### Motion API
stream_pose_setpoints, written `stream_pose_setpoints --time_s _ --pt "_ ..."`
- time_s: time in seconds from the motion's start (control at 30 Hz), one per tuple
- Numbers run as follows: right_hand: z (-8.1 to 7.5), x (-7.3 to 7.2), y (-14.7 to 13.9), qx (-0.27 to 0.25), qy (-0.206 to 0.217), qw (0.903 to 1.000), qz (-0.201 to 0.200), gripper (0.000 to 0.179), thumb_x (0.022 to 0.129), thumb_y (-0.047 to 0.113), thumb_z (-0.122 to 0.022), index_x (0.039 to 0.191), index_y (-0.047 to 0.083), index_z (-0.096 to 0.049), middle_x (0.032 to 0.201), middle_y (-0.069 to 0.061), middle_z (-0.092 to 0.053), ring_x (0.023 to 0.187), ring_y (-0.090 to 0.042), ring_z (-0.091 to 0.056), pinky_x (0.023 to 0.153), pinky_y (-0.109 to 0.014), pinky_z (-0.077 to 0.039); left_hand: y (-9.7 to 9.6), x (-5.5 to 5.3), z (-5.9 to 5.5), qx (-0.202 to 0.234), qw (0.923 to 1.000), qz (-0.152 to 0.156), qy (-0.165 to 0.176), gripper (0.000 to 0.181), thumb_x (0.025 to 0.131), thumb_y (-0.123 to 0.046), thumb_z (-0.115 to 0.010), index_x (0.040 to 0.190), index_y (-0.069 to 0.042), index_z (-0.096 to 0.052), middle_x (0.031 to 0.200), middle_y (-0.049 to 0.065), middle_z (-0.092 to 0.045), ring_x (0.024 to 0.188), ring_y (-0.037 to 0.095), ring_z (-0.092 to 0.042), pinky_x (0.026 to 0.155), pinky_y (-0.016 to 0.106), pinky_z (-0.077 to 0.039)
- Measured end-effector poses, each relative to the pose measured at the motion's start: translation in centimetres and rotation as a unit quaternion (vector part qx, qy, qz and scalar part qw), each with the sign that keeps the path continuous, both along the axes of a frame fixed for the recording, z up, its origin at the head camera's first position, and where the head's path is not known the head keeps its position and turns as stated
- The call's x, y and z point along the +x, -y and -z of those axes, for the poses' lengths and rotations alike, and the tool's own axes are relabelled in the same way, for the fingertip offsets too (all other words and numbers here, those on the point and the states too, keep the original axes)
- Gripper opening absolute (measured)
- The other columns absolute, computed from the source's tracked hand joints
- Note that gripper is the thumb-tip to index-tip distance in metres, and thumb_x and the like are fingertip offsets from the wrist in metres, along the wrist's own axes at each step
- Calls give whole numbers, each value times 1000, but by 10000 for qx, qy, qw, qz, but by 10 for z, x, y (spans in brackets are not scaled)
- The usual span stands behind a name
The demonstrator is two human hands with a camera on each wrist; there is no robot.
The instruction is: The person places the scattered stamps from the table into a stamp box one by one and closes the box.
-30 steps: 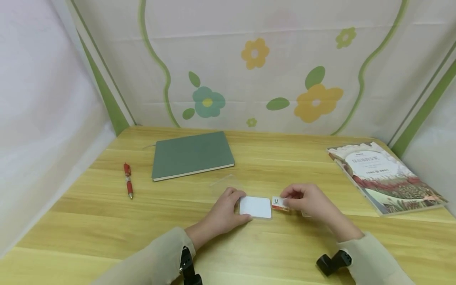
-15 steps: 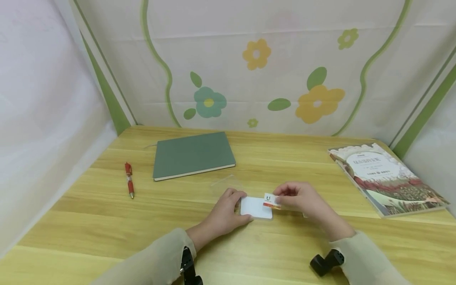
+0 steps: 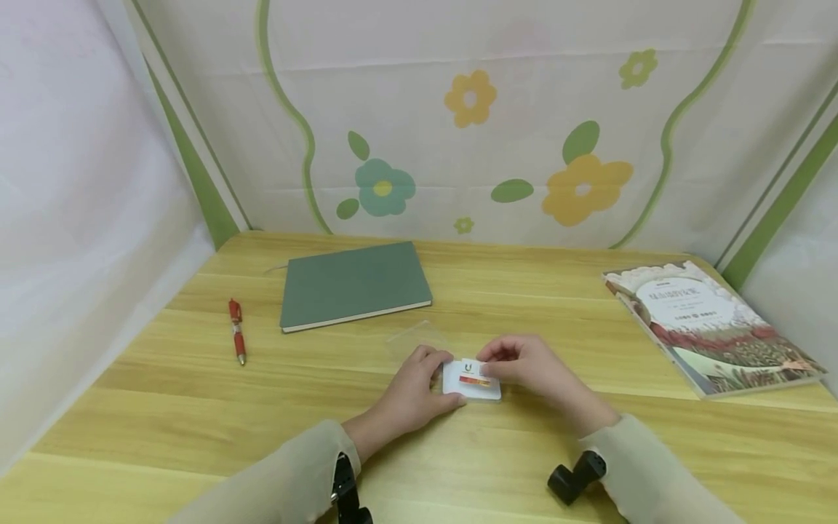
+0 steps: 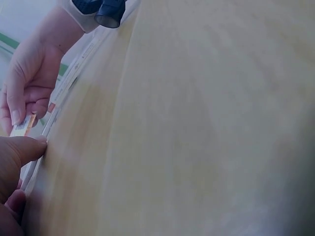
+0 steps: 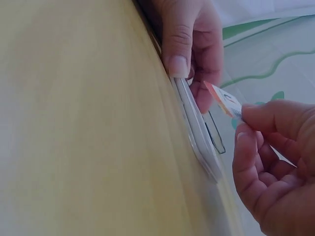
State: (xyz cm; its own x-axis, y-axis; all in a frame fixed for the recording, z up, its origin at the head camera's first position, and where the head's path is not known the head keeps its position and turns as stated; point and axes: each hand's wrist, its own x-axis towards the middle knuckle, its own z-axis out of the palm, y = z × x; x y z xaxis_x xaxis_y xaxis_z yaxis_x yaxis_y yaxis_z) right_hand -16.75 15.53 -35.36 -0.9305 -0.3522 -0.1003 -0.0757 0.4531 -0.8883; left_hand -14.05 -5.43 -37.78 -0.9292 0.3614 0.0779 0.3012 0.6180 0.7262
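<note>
A flat white case (image 3: 481, 394) with rounded corners lies on the wooden table. My left hand (image 3: 412, 393) holds it by its left side, thumb at the near edge and fingers at the far edge. Over the case, my right hand (image 3: 524, 365) pinches a small white card (image 3: 468, 370) between thumb and forefinger. The card has a dark U-shaped mark and an orange-red stripe. In the right wrist view the card (image 5: 224, 100) is tilted and apart from the case (image 5: 194, 115). The left wrist view shows only part of both hands.
A clear plastic piece (image 3: 415, 336) lies just beyond my left hand. Farther back is a green notebook (image 3: 356, 285), with a red pen (image 3: 237, 331) to its left. A picture-covered book (image 3: 710, 327) lies at the right. Flowered curtains (image 3: 419, 131) stand behind the table.
My right hand has moved left with the small card, from beside the white case to over it. The left hand has stayed on the case.
</note>
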Motion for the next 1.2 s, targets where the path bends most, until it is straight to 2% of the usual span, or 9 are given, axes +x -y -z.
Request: stream_pose_setpoints --time_s 0.2,0.43,0.97,1.2 --pt "2 -2 11 201 -87 9997 -113 11 80 11 -68 91 8 -70 84 -3 -63 79 -17 -54 68 -27 -46 0 0 1 -14 10000 -11 -32 58 76 -28 -76 123 -2 -54 100 3 -46 82 14 -42 68 24 -37" --pt "6 -4 21 439 -579 9965 -412 7 80 7 -68 86 8 -70 78 -1 -62 74 -15 -53 62 -23 -45 0 -1 3 38 9999 -4 -130 56 75 -28 -77 120 -2 -56 98 2 -45 82 14 -42 69 23 -37" --pt "8 0 34 1069 -1313 9854 -206 7 76 3 -67 79 10 -68 69 3 -59 67 -10 -51 60 -22 -44 1 -2 3 -5 9999 -9 -130 56 75 -29 -77 120 -3 -56 100 3 -45 84 14 -42 71 24 -38" --pt "5 3 39 1346 -1326 9820 51 8 75 3 -69 79 9 -66 73 2 -57 68 -11 -50 62 -24 -43 1 -1 3 3 9999 -3 -153 55 75 -28 -77 120 -3 -56 99 2 -45 84 14 -42 70 24 -38"
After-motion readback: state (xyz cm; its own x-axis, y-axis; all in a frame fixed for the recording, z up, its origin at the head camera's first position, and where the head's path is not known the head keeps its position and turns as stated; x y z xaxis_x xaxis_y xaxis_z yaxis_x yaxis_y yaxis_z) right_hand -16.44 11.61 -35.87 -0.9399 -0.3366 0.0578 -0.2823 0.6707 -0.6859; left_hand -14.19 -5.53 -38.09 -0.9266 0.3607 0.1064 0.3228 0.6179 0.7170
